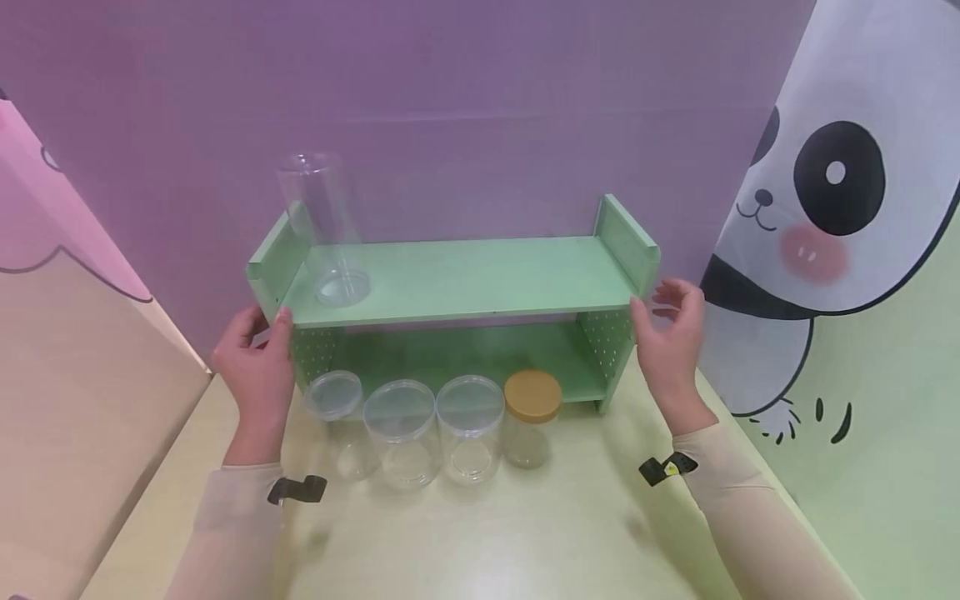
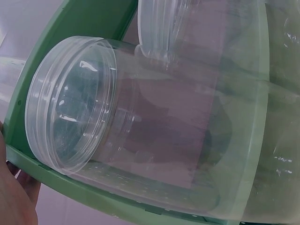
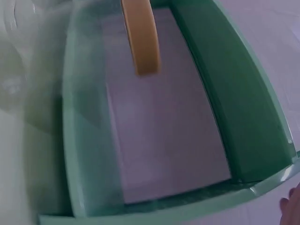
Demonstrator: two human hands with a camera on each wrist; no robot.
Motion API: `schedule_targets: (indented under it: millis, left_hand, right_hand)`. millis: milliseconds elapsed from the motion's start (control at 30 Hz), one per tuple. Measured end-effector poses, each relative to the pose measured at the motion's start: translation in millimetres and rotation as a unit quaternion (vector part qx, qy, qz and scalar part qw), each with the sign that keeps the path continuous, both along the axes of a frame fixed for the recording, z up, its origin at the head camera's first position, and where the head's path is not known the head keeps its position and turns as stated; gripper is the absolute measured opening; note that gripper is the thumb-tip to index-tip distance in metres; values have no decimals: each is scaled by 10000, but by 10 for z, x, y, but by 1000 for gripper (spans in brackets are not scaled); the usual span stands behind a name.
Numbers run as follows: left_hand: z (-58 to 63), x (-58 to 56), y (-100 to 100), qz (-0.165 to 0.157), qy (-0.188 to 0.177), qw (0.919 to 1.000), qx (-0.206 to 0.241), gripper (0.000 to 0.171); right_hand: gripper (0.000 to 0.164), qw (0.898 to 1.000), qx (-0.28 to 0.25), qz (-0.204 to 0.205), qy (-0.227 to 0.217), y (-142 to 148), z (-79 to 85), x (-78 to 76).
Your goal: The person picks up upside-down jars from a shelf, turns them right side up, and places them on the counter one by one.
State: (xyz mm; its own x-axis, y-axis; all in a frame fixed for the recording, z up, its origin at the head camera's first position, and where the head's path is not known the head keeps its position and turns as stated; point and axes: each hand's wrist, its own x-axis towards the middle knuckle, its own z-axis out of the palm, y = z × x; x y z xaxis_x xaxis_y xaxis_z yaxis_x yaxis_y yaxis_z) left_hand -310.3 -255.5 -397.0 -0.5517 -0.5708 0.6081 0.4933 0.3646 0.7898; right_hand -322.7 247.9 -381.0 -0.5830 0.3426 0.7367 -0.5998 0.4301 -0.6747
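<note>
A green two-tier shelf (image 1: 480, 275) stands against the wall. My left hand (image 1: 258, 354) is at its left side panel, thumb on the front corner and bent fingers along the outer side. At the right panel, my right hand (image 1: 670, 342) has its thumb by the front edge, its loosely bent fingers standing off the panel. A tall clear jar (image 1: 326, 225) stands on the top board's left end. In front of the shelf stand a slim clear-lidded jar (image 1: 335, 396), two wider clear-lidded jars (image 1: 403, 417) and a jar with a tan lid (image 1: 532, 396).
The pale table (image 1: 480, 542) runs up to the purple wall covering (image 1: 480, 117). A panda picture (image 1: 817, 200) covers the right wall. Each wrist carries a black strap (image 1: 296, 489). The row of jars stands close to the lower board (image 1: 465, 350).
</note>
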Motion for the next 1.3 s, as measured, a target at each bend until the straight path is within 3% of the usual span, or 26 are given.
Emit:
schedule_targets:
  millis: [167, 300, 467, 667, 733, 833, 1000, 1167, 1300]
  left_hand:
    - [4, -17, 4, 115, -67, 9999, 35, 24]
    - [42, 15, 42, 138, -125, 9998, 81, 25]
    - [157, 137, 146, 75, -84, 9998, 154, 25]
    - [92, 72, 98, 112, -76, 9998, 164, 25]
    - [120, 99, 125, 71, -45, 9998, 176, 26]
    - [147, 128, 152, 28, -7, 9998, 186, 26]
    - [59, 34, 73, 64, -91, 9997, 206, 26]
    - [25, 8, 12, -38, -236, 9995, 212, 29]
    - [88, 99, 59, -5, -339, 9993, 175, 33]
  right_hand:
    - [41, 9991, 404, -30, -103, 47, 82, -93]
    - [36, 9994, 277, -56, -219, 13, 85, -114]
    - [32, 9993, 243, -239, -150, -24, 77, -98]
    - [32, 9991, 194, -370, -41, -36, 43, -108]
    - [32, 9991, 116, -403, -38, -56, 41, -107]
    - [32, 9991, 1, -419, -45, -129, 89, -45]
    - [33, 9990, -167, -408, -114, -243, 191, 97]
    - [33, 9988, -322, -343, -140, -185, 89, -16]
    - [33, 9988, -366, -303, -129, -109, 1, -117]
